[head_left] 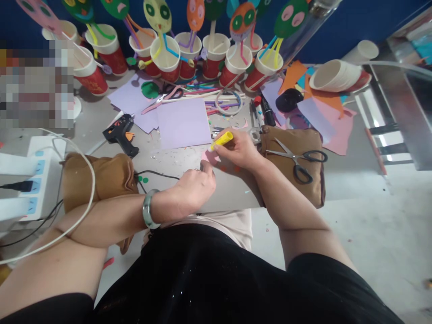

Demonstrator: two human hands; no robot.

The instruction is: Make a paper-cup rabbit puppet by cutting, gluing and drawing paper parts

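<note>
Yellow tube in my right hand, little pink scrap under my left

So my right hand has the fingers closed around a yellow tube, thumb and index pinched near its lower end, the other fingers tucked in behind. The tube sits tilted, top leaning right, pale tip down at the pink paper piece. Can't tell if the tip is actually touching it.

My left hand is mostly curled up, with the fingertips at the lower edge of that pink piece. Whether they're pinching it or just pressing it down, I honestly can't tell.

The pink piece itself is small, and both hands cover part of it, so I can't make out the whole outline. It's around the middle of the tabletop, in from the near edge, just below the right corner of a lavender sheet.

Other stuff around: a brown padded bundle at the near edge, right of my right hand, with scissors lying spread on top. A black glue gun is left of the lavender sheet. Toward the tabletop's far edge there's a crowd of red-and-white paper cups, several with bright oval faces standing up over them on bendy colored stems.
</note>
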